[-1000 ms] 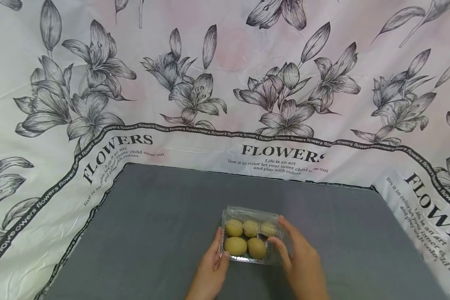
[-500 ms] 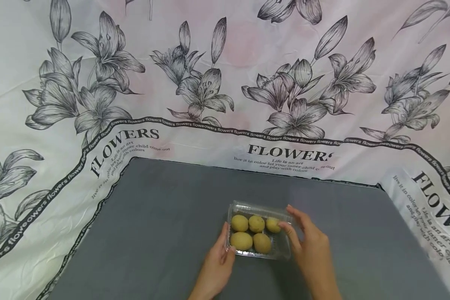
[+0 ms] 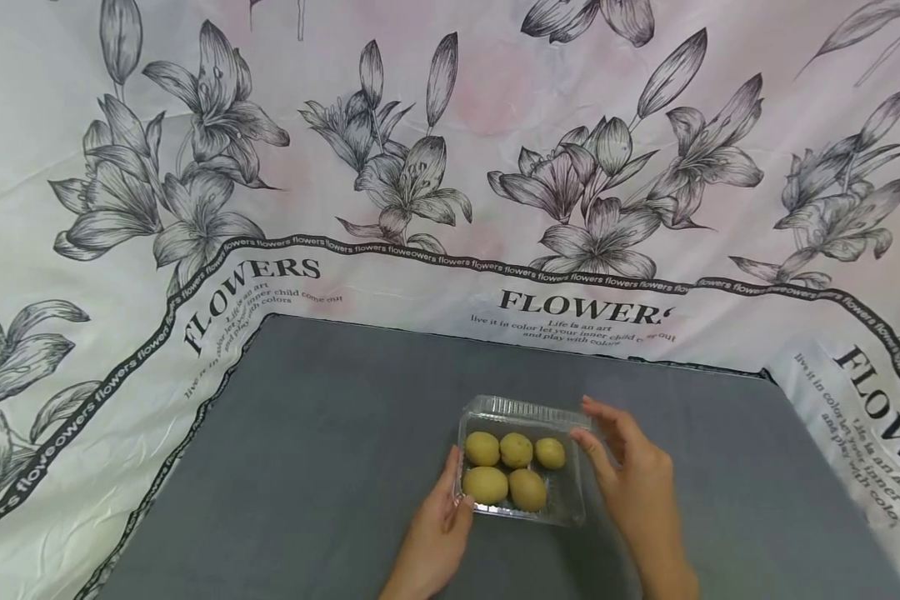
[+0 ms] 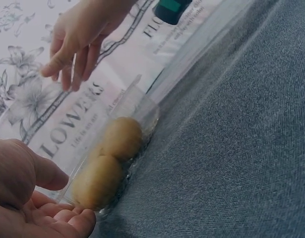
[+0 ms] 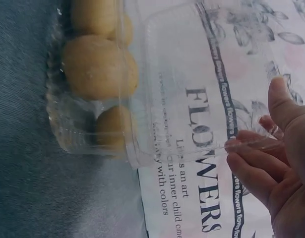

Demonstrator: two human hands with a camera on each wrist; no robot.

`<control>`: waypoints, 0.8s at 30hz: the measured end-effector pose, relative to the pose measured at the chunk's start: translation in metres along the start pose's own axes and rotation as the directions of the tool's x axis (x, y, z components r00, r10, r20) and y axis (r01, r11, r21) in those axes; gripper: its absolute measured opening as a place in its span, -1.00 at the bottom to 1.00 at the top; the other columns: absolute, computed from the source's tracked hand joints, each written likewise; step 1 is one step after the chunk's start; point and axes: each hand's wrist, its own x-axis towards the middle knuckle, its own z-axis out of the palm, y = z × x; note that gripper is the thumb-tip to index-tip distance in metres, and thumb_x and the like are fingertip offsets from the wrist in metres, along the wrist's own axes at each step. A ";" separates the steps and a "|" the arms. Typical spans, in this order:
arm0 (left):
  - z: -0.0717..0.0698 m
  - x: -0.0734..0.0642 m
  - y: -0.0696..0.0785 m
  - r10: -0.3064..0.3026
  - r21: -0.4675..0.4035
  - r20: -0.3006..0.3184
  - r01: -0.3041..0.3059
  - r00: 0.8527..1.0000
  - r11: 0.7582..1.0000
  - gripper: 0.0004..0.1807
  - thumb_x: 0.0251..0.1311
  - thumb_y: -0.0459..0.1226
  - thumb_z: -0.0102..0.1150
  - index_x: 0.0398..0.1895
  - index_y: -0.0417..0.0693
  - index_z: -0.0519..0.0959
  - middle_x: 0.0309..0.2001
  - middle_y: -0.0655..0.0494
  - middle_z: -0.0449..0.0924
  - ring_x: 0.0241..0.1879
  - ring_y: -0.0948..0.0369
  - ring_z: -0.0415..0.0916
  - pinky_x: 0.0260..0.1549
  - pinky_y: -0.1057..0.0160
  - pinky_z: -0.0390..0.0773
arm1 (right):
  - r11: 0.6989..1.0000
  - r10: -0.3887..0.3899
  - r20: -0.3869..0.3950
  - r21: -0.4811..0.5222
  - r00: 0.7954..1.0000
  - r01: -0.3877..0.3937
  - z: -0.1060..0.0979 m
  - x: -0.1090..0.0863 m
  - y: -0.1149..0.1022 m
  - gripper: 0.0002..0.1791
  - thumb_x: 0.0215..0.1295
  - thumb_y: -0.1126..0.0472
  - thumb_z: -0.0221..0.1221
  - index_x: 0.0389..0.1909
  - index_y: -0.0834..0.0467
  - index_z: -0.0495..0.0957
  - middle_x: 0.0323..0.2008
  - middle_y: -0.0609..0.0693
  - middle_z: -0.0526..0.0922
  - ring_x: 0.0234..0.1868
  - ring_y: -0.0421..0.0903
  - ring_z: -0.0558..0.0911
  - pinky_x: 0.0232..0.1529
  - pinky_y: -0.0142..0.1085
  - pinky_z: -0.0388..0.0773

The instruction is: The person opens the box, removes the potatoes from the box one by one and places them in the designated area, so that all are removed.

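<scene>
A clear plastic clamshell box (image 3: 528, 510) sits on the grey table, its clear lid (image 3: 532, 410) raised along the far side. Several oval yellow-brown pieces (image 3: 486, 485), potato-like, lie inside in two rows. My left hand (image 3: 433, 533) holds the box's left side; its thumb and curled fingers are at that wall in the left wrist view. My right hand (image 3: 633, 475) is at the lid's right end, thumb apart from the fingers. In the right wrist view the fingers (image 5: 254, 161) are fairly straight, touching or very near the transparent lid edge; a firm pinch is not visible.
A grey cloth-covered table (image 3: 330, 433) spreads around the box. White flower-printed sheeting (image 3: 390, 292) with lettering closes off the back and both sides. A dark and green device (image 4: 172, 9) sits on the right wrist.
The lid has risen off the pieces toward the far side, with my right hand moving up and right. My left hand keeps its hold. The head view has shifted slightly.
</scene>
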 end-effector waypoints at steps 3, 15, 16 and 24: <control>0.000 0.001 0.001 -0.010 -0.007 0.007 0.010 1.000 1.000 -0.24 0.60 -0.37 0.02 0.71 -0.23 -0.07 0.67 -0.28 -0.12 0.59 -0.21 0.00 0.45 -0.06 0.21 | 0.997 0.061 0.015 0.037 0.998 -0.062 0.000 0.006 0.003 -0.54 0.26 0.40 0.46 0.18 0.24 0.64 0.16 0.02 0.77 0.02 0.04 0.79 0.04 -0.64 0.54; 0.001 0.000 0.000 -0.077 0.010 0.019 0.077 0.997 0.997 -0.22 0.60 -0.32 0.07 0.73 -0.11 -0.05 0.69 -0.17 -0.09 0.61 -0.17 0.01 0.47 -0.04 0.22 | 0.989 0.112 0.031 0.095 0.993 -0.114 -0.001 0.018 0.016 -0.68 0.52 0.31 0.27 0.23 0.19 0.62 0.18 -0.02 0.75 0.13 -0.29 0.70 0.00 -0.67 0.54; 0.002 -0.001 0.000 -0.083 0.017 0.021 0.082 0.996 0.996 -0.22 0.60 -0.31 0.07 0.73 -0.10 -0.05 0.69 -0.17 -0.08 0.59 -0.17 0.08 0.47 -0.02 0.27 | 0.989 0.111 0.028 0.093 0.993 -0.113 -0.001 0.019 0.018 -0.68 0.51 0.31 0.28 0.23 0.19 0.62 0.18 -0.02 0.76 0.12 -0.37 0.67 0.00 -0.67 0.54; -0.002 0.002 -0.002 -0.075 0.050 0.028 0.073 0.997 0.996 -0.21 0.61 -0.28 0.07 0.74 -0.05 -0.06 0.68 -0.26 -0.05 0.22 -0.09 0.53 0.33 0.07 0.50 | 0.991 0.099 0.048 0.081 0.994 -0.102 -0.001 0.025 0.024 -0.66 0.51 0.36 0.26 0.25 0.21 0.62 0.18 -0.02 0.76 0.14 -0.49 0.60 0.01 -0.70 0.52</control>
